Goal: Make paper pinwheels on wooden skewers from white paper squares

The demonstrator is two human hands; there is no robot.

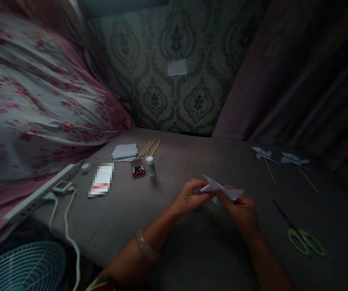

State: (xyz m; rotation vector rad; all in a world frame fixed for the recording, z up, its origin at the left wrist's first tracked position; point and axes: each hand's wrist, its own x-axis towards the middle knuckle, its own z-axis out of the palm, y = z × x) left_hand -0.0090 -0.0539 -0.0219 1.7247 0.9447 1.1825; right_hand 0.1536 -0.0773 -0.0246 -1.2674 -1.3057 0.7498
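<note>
Between my two hands is a white paper pinwheel (219,188) with its pointed blades folded inward, held above the grey tabletop. My left hand (193,194) pinches it from the left side, and my right hand (242,210) grips it from the right with the thumb on the paper. My fingers cover its middle. Two finished-looking paper pinwheels on sticks, one (263,153) beside the other (295,159), lie at the far right. Scissors (302,238) with green handles rest right of my right hand, blades pointing away.
A stack of white paper (124,152), several wooden sticks (150,147), a small red box (138,169) and a white-green bottle (151,166) stand at the back left. Nearer are a blurred white packet (101,180), a power strip (40,192) with cables, and a fan (25,266).
</note>
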